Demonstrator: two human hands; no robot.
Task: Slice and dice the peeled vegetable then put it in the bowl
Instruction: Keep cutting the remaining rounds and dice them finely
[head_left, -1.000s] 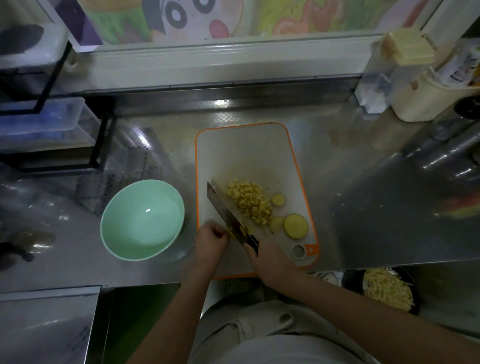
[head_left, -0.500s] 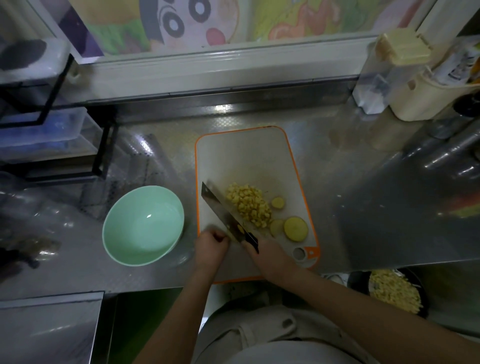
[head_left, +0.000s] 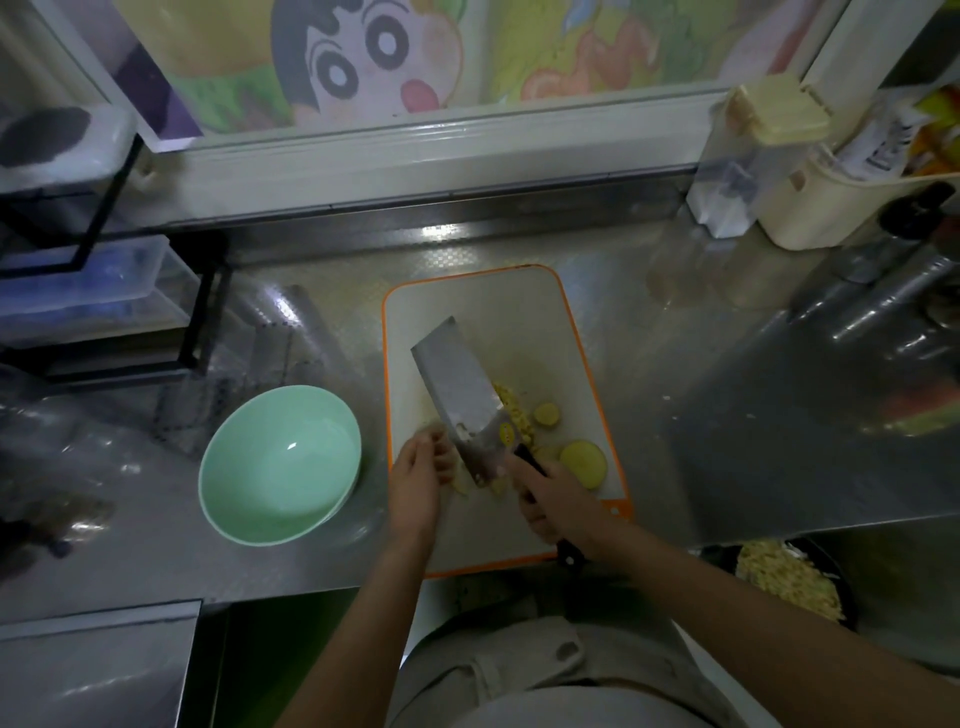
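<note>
Since half a second ago, the cleaver (head_left: 460, 395) has turned from its edge-down cutting stance and now lies tilted, its broad steel face up toward us, over the near middle of the orange-rimmed cutting board (head_left: 483, 306). We see the right hand (head_left: 558, 501) wrapped firmly round the black handle (head_left: 531, 458), whose butt pokes out behind the wrist. The left hand (head_left: 415, 480) has opened somewhat from the fist it made earlier; its fingers now curve beside the blade's near left corner, where a few pale pieces (head_left: 462, 488) lie. In this dim light we cannot tell whether those fingers pinch a piece or merely touch one.

The diced vegetable (head_left: 514, 410) sits in a yellow heap on the board, partly hidden under the blade's right edge. Just right of the heap lies a smaller slice (head_left: 546, 414), and nearer us a round slice (head_left: 583, 463), uncut and flat on the board, close to the knuckles of the right hand.

The mint-green bowl (head_left: 234, 499) stands on the steel counter (head_left: 701, 415) just left of the board, with no vegetable in it. At lower right, below the counter's edge, a dark dish (head_left: 784, 587) holds pale shreds. A cream container (head_left: 831, 208) stands at the far right corner.
</note>
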